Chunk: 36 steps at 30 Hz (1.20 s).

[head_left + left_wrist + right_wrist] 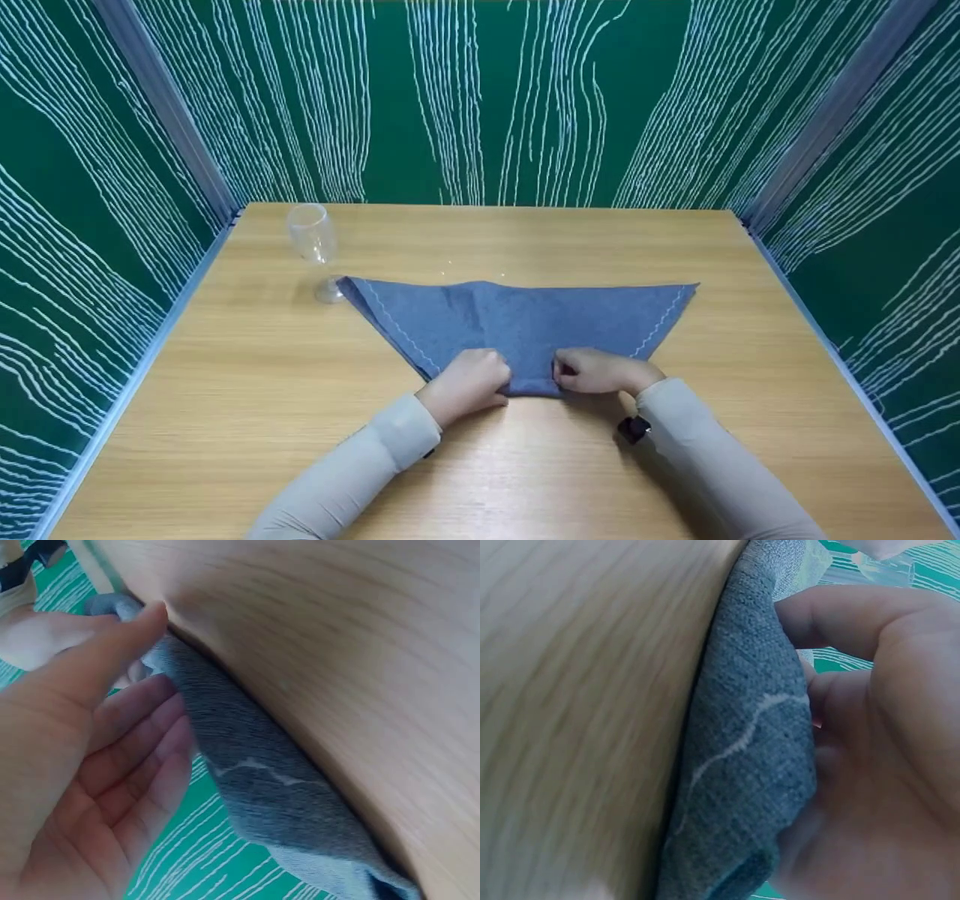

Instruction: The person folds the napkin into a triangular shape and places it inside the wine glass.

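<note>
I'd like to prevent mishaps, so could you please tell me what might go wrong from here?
The glass stands by the far left corner of the cloth, so a tug might tip it. The left hand and right hand are both at the cloth's near edge; if they move unevenly, it could end up skewed.

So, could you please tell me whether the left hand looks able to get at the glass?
Probably yes: the left hand is at the cloth now, but the glass stands upright on the left, with only the cloth's corner close to its base.
</note>
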Tool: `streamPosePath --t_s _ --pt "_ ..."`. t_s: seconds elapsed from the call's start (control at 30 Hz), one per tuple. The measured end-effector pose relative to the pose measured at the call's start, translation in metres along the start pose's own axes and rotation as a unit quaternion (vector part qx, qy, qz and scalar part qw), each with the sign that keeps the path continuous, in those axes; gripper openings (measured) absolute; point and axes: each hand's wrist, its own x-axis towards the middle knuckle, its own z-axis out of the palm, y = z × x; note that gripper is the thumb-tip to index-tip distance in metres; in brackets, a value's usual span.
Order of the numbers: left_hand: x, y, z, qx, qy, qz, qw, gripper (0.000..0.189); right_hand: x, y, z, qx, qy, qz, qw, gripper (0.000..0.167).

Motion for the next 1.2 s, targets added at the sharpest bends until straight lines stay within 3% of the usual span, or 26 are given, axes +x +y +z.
streamPosePath --t_s 0.23,0.4,0.6,0.9,0.97,1.0,1.2 --pt "0.002 0.001 0.001 0.008 0.023 0.008 0.9997 0.009 0.001 -0.002 -0.001 -0.006 -0.006 0.009 0.9999 0.011" --pt "0.004 0.002 0.0 0.023 0.032 0.02 0.999 0.006 0.0 -0.002 -0.001 -0.016 -0.006 0.011 0.9998 0.01" --pt "0.013 -0.002 -0.002 0.027 -0.023 0.018 0.9992 0.009 0.0 -0.001 0.0 -0.018 0.003 0.006 0.9998 0.009" --pt "0.028 -0.015 -0.003 -0.048 -0.089 0.0 0.9949 0.008 -0.002 0.002 0.001 -0.009 0.004 0.005 0.9999 0.01" --pt "0.03 -0.021 -0.005 -0.085 -0.103 0.003 0.9911 0.009 -0.002 0.002 0.001 -0.006 0.005 0.002 1.0 0.011" --pt "0.034 -0.028 0.01 -0.103 -0.102 0.007 0.9895 0.012 -0.002 0.002 0.0 -0.006 0.005 0.002 1.0 0.011" --pt "0.039 -0.047 0.014 -0.243 -0.15 -0.004 0.9584 0.019 -0.003 0.003 0.001 -0.008 0.007 -0.004 0.9999 0.011"
